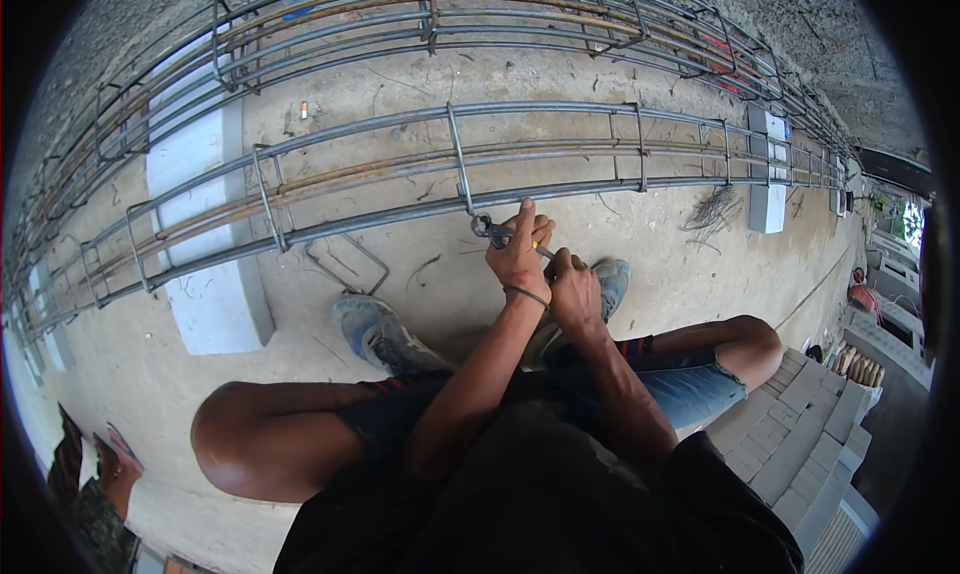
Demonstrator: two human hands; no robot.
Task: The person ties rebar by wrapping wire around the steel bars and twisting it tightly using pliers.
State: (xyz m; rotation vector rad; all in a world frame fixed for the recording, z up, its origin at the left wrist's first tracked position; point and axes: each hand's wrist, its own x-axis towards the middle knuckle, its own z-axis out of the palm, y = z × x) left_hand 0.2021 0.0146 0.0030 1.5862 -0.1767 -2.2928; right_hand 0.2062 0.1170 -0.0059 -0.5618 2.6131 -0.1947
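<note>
A long cage of steel bars (400, 207) with square stirrups crosses in front of me. A pair of pliers (490, 231) has its dark head at the lower bar, where a stirrup (460, 154) meets it. My left hand (517, 259) is closed around the pliers just behind the head, its index finger pointing up toward the bar. My right hand (575, 289) grips the handle end, just right of and below the left. A loose bent stirrup (370, 254) lies on the floor beside my left shoe.
A second rebar cage (430, 29) runs behind the first. White blocks (215, 304) lie under the cages. Loose wire (705, 214) lies to the right. Part of another person's leg (120, 484) shows at lower left, and stacked grey blocks (800, 434) stand at lower right.
</note>
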